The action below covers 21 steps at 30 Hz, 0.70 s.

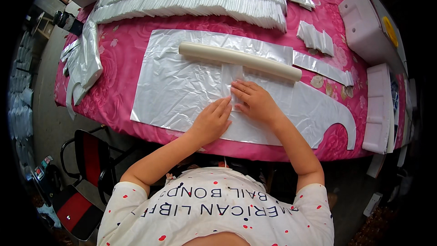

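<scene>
A large flat silvery-white plastic bag (173, 86) with a curved handle cutout at its right end lies spread over the table. On it, in front of me, is a narrow folded plastic bag (232, 72). My left hand (211, 120) rests at the folded bag's left edge, its fingers stretched out together. My right hand (256, 102) lies on its right side, with thumb and fingers apart and fingertips down. Just beyond my hands a long cream tube (239, 60) lies across the big bag and over the far end of the folded one.
Rows of folded white bags (191, 2) fill the far side of the pink flowered tablecloth (123, 64). Loose bags (88, 64) hang at the left. Small folded stacks (315, 38) and a flat strip (321, 67) lie right. White foam boxes (368, 23) stand at the right edge; a red-black chair (91, 155), lower left.
</scene>
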Tool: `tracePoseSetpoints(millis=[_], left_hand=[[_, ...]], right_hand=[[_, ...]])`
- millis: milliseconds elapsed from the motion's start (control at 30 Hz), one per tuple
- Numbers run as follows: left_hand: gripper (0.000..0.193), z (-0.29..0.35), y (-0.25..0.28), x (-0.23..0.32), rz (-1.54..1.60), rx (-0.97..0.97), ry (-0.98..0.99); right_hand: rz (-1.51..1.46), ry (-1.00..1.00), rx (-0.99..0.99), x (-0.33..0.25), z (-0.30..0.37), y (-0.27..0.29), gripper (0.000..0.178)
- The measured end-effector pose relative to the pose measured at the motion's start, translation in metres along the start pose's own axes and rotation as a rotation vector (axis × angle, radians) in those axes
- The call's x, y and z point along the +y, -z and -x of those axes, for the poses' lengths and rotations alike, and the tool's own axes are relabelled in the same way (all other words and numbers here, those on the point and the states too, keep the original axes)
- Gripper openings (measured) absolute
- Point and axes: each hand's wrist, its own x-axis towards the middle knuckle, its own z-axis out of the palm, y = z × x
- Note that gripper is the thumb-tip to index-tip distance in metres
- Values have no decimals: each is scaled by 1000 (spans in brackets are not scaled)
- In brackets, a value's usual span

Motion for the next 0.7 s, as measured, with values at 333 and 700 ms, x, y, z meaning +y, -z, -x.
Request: tracePoseSetpoints(millis=[333, 700], left_hand=[[20, -18, 3, -21, 18, 29, -86], [58, 22, 27, -11, 216, -169, -215]], right_hand=[[-46, -14, 92, 10, -3, -3, 39], [-104, 43, 72, -32, 43, -9, 31]])
